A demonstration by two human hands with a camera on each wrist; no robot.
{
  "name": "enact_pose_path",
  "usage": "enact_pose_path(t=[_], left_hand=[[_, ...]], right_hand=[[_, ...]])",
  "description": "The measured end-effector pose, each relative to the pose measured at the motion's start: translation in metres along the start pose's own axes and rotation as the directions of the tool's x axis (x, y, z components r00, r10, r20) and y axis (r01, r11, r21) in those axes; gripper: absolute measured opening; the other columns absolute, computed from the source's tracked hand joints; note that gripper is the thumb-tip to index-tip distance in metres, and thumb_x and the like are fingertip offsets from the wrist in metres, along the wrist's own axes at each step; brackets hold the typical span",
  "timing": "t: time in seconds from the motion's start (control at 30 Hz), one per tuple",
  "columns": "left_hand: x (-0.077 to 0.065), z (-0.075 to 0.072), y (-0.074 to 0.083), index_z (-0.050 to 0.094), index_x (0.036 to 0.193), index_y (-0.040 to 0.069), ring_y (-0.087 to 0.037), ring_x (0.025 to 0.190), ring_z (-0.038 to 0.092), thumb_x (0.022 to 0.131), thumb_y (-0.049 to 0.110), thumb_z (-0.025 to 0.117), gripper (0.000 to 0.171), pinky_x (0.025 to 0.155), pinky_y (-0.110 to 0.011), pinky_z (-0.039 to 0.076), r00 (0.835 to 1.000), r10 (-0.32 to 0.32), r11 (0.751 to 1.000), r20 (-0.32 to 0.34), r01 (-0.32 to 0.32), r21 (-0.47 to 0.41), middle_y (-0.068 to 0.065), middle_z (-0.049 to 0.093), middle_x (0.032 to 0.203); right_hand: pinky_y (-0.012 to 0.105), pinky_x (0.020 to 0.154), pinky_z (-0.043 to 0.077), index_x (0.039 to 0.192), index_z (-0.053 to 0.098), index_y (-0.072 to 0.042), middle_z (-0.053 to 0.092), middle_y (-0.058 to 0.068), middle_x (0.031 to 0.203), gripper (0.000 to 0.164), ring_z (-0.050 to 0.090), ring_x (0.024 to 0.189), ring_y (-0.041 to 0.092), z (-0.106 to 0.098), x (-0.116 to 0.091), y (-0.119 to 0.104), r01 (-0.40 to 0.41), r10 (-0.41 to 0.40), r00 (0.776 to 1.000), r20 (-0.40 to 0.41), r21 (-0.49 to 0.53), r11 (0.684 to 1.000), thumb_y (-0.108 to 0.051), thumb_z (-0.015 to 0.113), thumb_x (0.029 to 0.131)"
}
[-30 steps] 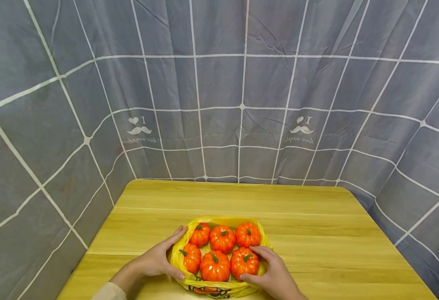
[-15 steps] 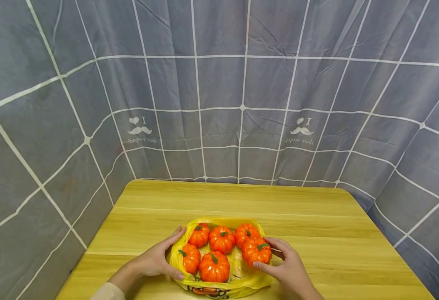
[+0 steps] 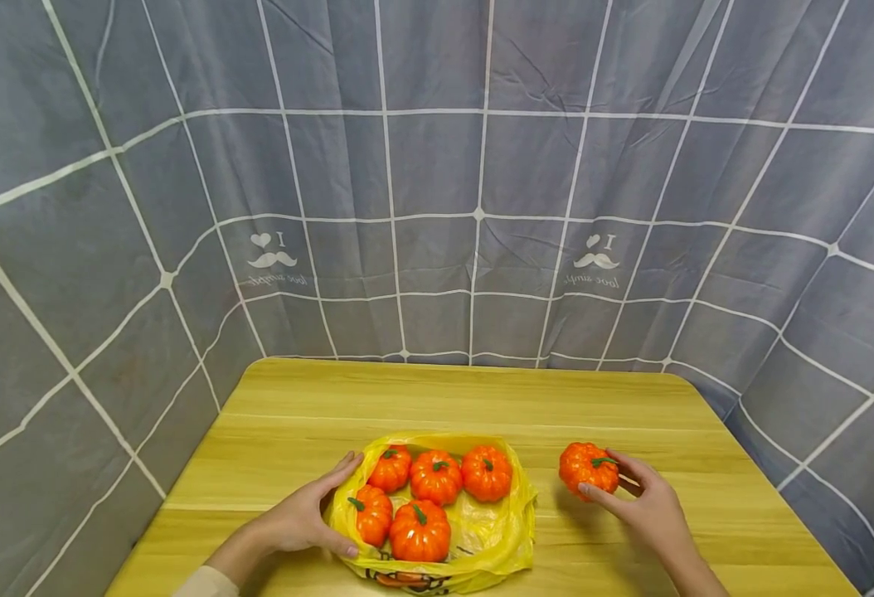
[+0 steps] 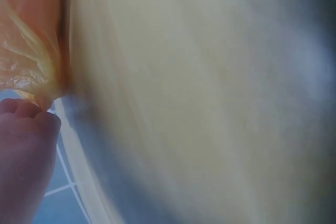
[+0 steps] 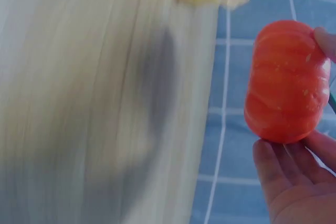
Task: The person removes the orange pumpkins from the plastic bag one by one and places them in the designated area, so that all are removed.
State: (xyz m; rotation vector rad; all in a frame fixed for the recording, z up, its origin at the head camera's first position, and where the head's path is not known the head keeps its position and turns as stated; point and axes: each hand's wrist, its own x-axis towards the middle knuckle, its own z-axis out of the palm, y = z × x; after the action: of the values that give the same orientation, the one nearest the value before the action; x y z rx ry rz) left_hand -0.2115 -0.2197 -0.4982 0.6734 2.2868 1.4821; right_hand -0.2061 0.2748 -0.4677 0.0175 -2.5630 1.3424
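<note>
My right hand point(image 3: 649, 507) holds a small shiny orange toy pumpkin point(image 3: 585, 468) with a green stem above the table, right of a yellow plastic bag point(image 3: 489, 531). In the right wrist view the pumpkin point(image 5: 286, 85) sits between thumb and fingers, with its shadow on the wood. My left hand point(image 3: 298, 516) holds the bag's left end, thumb at the front and fingers behind. The left wrist view shows the bag point(image 4: 26, 61) meeting the curled fingers of that hand point(image 4: 23, 156). Several similar pumpkins point(image 3: 420, 531) lie inside the open bag, whose right front part is bare.
The light wooden table point(image 3: 377, 398) has rounded far corners. Behind it and at both sides hangs a grey curtain point(image 3: 437, 249) with white grid lines.
My right hand has lifted the front right pumpkin out of the bag and carried it to the right, over the table. The left hand stays at the bag's left end.
</note>
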Motion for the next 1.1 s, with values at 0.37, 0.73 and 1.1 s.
enact_pose_path(t=[0.37,0.73,1.1], left_hand=[[-0.004,0.000,0.003,0.015,0.161,0.004,-0.049,0.147,-0.007,0.072,0.021,0.093,0.120,0.110,-0.069,-0.004,1.000,-0.011,1.000,-0.005,0.011,0.015,-0.026,-0.003,0.164],[-0.004,-0.001,0.000,0.016,0.161,0.004,-0.048,0.148,-0.006,0.072,0.022,0.093,0.119,0.110,-0.070,-0.004,1.000,-0.004,1.000,-0.013,0.004,0.029,-0.026,-0.001,0.164],[-0.005,-0.001,0.001,0.016,0.161,0.004,-0.049,0.147,-0.006,0.071,0.022,0.093,0.120,0.109,-0.070,-0.004,1.000,-0.015,0.999,-0.012,0.015,0.039,-0.026,-0.001,0.164]], right_hand=[[0.006,0.074,0.045,0.143,0.047,0.011,0.051,0.035,0.138,0.084,0.056,0.123,0.046,-0.042,0.008,0.046,-0.175,0.174,0.985,-0.020,-0.124,0.977,-0.040,0.082,0.085],[0.025,0.085,0.049,0.146,0.039,0.015,0.047,0.038,0.139,0.092,0.049,0.126,0.050,-0.064,0.019,0.074,-0.265,0.257,0.964,-0.062,-0.211,0.941,-0.047,0.076,0.088],[0.061,0.101,0.038,0.142,0.037,0.020,0.040,0.044,0.139,0.089,0.045,0.124,0.057,-0.078,0.028,0.096,-0.287,0.266,0.957,-0.112,-0.277,0.917,-0.043,0.073,0.091]])
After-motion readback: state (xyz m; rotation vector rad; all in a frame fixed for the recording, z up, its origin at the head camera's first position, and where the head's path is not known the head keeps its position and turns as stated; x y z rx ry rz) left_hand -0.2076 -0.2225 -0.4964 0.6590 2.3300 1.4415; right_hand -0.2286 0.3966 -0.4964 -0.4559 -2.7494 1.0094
